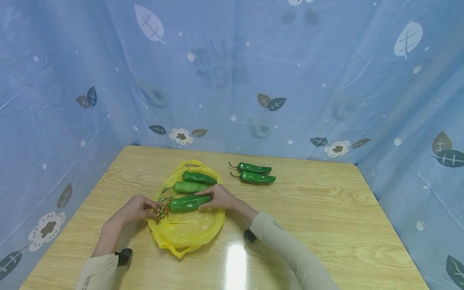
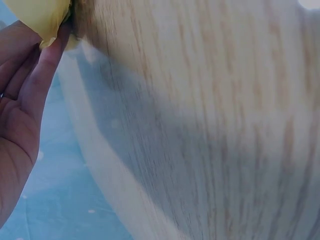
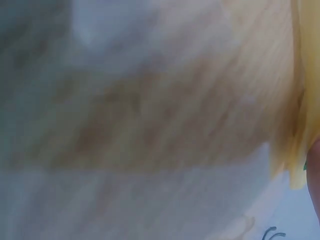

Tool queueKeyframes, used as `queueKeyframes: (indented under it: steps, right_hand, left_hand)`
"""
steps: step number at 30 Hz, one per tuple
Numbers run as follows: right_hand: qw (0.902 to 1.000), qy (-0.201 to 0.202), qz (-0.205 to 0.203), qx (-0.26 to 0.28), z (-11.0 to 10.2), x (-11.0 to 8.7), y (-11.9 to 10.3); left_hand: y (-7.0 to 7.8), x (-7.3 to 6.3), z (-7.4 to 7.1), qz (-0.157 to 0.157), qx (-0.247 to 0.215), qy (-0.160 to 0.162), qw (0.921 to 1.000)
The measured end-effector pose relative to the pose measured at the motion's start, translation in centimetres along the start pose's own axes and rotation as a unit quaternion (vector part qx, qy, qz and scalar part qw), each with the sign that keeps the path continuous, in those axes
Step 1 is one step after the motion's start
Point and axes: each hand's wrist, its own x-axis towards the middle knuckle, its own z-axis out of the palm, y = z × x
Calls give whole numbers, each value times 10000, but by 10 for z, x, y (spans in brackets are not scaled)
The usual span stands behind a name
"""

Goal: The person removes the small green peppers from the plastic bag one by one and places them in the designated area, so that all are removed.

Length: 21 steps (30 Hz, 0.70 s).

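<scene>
A yellow plastic bag [image 1: 192, 231] lies spread on the table with several long green peppers on it. My right hand [image 1: 217, 197] holds the nearest green pepper [image 1: 181, 204] around its right end. Beyond it are a lighter green pepper [image 1: 188, 187] and a darker green pepper [image 1: 198, 177]. At the bag's left edge my left hand [image 1: 135, 210] pinches the yellow plastic, beside a patch of dark tangled strands [image 1: 159, 215] with a small orange spot. In the left wrist view, thumb and fingers lie either side of the plastic [image 2: 42, 17]. The right wrist view is blurred.
Two more green peppers, a farther one [image 1: 255, 167] and a nearer one [image 1: 258, 177], lie side by side right of the bag on the wooden table [image 1: 319, 225]. A blue patterned curtain [image 1: 232, 80] encloses the back and sides. Light glares off the table's front.
</scene>
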Motion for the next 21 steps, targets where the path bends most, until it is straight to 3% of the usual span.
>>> queueKeyframes:
  steps: [11,21]
  right_hand:
    - [9934,460,595,872,-10,-18,-2]
    - [9808,987,512,1602,-28,-55,-21]
  left_hand:
    - [3,1,0,31,226,103,9997]
    - [1,-2,0,62,213,106,9997]
